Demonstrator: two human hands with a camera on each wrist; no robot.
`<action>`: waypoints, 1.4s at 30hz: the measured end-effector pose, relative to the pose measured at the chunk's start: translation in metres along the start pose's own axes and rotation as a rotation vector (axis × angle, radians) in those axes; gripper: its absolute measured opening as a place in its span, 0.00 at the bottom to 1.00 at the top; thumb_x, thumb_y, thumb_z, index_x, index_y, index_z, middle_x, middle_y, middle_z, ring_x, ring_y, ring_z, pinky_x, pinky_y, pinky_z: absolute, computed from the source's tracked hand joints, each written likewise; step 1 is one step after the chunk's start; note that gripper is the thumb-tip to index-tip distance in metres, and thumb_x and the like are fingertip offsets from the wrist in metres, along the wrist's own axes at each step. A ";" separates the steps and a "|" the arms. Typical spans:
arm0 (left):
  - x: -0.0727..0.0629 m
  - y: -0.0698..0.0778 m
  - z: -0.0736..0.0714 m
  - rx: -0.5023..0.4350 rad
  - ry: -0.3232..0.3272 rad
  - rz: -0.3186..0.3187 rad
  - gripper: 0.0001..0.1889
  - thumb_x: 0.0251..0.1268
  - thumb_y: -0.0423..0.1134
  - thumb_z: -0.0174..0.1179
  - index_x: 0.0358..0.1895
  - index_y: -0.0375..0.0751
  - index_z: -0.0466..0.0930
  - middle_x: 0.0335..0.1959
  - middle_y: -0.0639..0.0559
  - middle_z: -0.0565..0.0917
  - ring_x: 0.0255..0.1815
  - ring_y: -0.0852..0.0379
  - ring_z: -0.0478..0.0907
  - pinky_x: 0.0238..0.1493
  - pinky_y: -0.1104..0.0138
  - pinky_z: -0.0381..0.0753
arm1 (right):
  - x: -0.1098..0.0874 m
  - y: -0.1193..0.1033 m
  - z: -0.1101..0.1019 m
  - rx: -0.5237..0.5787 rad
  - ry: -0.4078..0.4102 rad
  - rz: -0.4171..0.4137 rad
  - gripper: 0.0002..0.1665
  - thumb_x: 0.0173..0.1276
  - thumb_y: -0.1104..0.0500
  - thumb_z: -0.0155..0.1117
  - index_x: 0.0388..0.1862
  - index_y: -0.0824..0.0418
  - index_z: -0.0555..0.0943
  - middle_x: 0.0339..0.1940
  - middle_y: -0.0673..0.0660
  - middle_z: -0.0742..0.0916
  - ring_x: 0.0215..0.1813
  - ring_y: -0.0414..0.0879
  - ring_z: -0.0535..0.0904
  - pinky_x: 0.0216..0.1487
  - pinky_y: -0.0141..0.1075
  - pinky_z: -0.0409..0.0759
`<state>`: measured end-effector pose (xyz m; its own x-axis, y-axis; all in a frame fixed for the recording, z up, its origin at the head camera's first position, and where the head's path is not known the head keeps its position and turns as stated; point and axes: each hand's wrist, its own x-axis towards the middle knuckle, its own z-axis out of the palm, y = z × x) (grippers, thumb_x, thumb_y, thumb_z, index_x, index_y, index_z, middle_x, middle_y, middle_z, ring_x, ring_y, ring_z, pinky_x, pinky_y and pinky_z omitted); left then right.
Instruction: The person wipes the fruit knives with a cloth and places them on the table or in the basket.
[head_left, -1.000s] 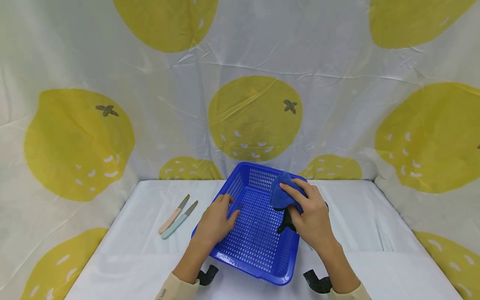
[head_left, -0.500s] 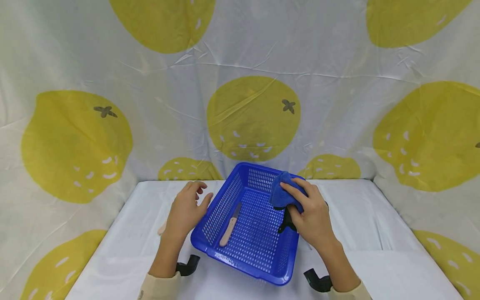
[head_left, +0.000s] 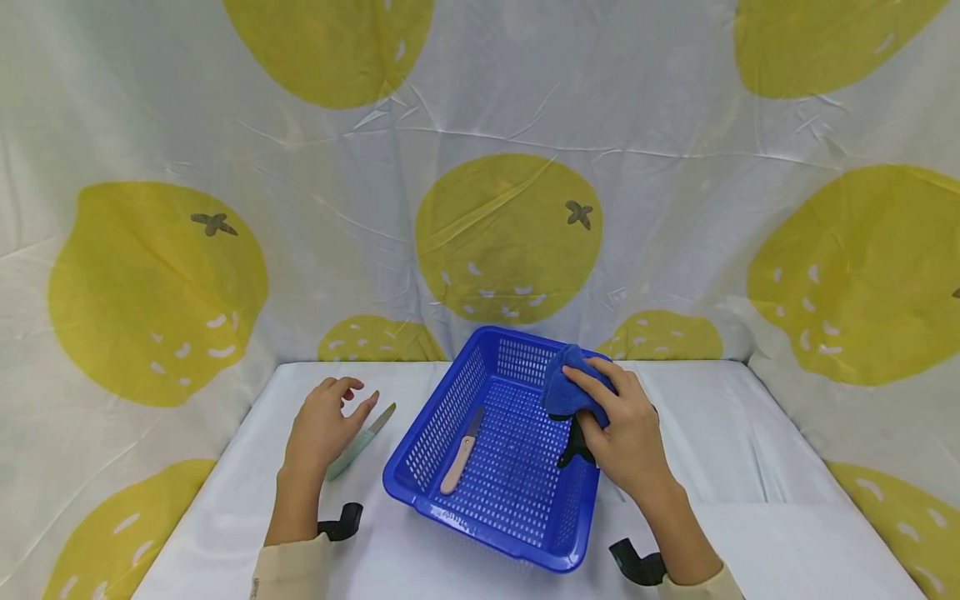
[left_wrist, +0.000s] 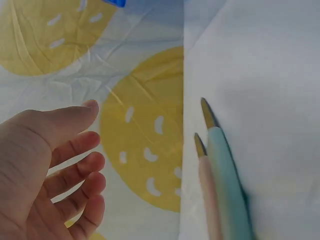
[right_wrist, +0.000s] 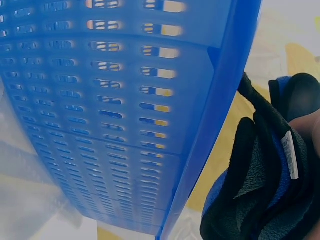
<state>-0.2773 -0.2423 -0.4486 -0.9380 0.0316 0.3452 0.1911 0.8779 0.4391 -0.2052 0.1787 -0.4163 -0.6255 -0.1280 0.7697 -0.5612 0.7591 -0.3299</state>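
Observation:
My left hand point(head_left: 322, 425) hovers over the table's left side, fingers loosely bent, holding nothing. Close to it lies a knife with a teal handle point(head_left: 352, 454). Beside that one is a pink-handled knife point(left_wrist: 207, 195), plain in the left wrist view but mostly hidden by my hand in the head view. Another pink-handled knife point(head_left: 459, 462) lies inside the blue plastic basket point(head_left: 525, 554). At the basket's right rim my right hand point(head_left: 626, 433) grips a folded blue cloth point(head_left: 566, 387). The right wrist view shows its dark edging and a white label point(right_wrist: 290, 156).
A white cloth covers the table point(head_left: 750, 450). Behind it hangs a curtain point(head_left: 675, 208) printed with yellow lemons. Black curved mounts show at both wrists.
My left hand has left the inside of the basket and moved left to the knives on the table. The pink-handled knife now lies released in the basket. My right hand has stayed put.

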 end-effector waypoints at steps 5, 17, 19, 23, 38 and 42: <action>0.002 -0.022 0.014 0.028 -0.107 -0.013 0.19 0.65 0.47 0.69 0.51 0.38 0.85 0.42 0.40 0.84 0.43 0.43 0.78 0.45 0.48 0.80 | 0.000 0.000 0.000 0.003 0.000 0.000 0.31 0.60 0.70 0.71 0.63 0.51 0.85 0.65 0.61 0.82 0.62 0.59 0.77 0.56 0.59 0.83; -0.006 -0.028 0.015 0.056 -0.365 -0.237 0.18 0.53 0.47 0.78 0.40 0.41 0.83 0.31 0.49 0.80 0.34 0.50 0.75 0.34 0.58 0.73 | 0.000 0.000 0.001 0.003 -0.004 -0.003 0.32 0.60 0.70 0.71 0.63 0.51 0.85 0.65 0.61 0.82 0.62 0.59 0.77 0.56 0.60 0.83; -0.008 -0.029 0.016 0.054 -0.389 -0.269 0.18 0.53 0.46 0.78 0.39 0.40 0.83 0.32 0.48 0.81 0.34 0.50 0.76 0.36 0.58 0.74 | 0.000 0.000 0.002 0.002 -0.004 -0.006 0.32 0.60 0.70 0.71 0.63 0.51 0.85 0.65 0.61 0.82 0.62 0.59 0.77 0.56 0.59 0.83; -0.009 -0.031 0.017 0.058 -0.410 -0.288 0.15 0.56 0.45 0.76 0.36 0.40 0.82 0.31 0.47 0.82 0.33 0.50 0.76 0.35 0.58 0.74 | -0.001 0.001 0.002 0.002 -0.008 -0.007 0.32 0.60 0.70 0.72 0.63 0.51 0.85 0.65 0.61 0.82 0.62 0.59 0.77 0.57 0.59 0.83; -0.003 -0.003 0.001 0.048 -0.220 -0.155 0.17 0.66 0.49 0.64 0.45 0.38 0.83 0.31 0.48 0.83 0.28 0.52 0.76 0.26 0.62 0.72 | -0.003 0.006 0.005 -0.017 0.003 -0.028 0.34 0.57 0.72 0.72 0.62 0.51 0.85 0.64 0.63 0.82 0.59 0.60 0.78 0.50 0.58 0.85; -0.001 0.024 -0.008 0.011 -0.145 -0.077 0.15 0.66 0.49 0.65 0.44 0.40 0.82 0.29 0.49 0.84 0.25 0.53 0.76 0.24 0.63 0.73 | -0.002 0.007 0.004 -0.019 -0.010 -0.014 0.33 0.59 0.71 0.72 0.63 0.51 0.85 0.65 0.62 0.82 0.60 0.60 0.78 0.53 0.58 0.84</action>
<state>-0.2695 -0.2250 -0.4322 -0.9818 0.0317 0.1870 0.1144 0.8854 0.4506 -0.2100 0.1815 -0.4228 -0.6232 -0.1449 0.7685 -0.5596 0.7691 -0.3088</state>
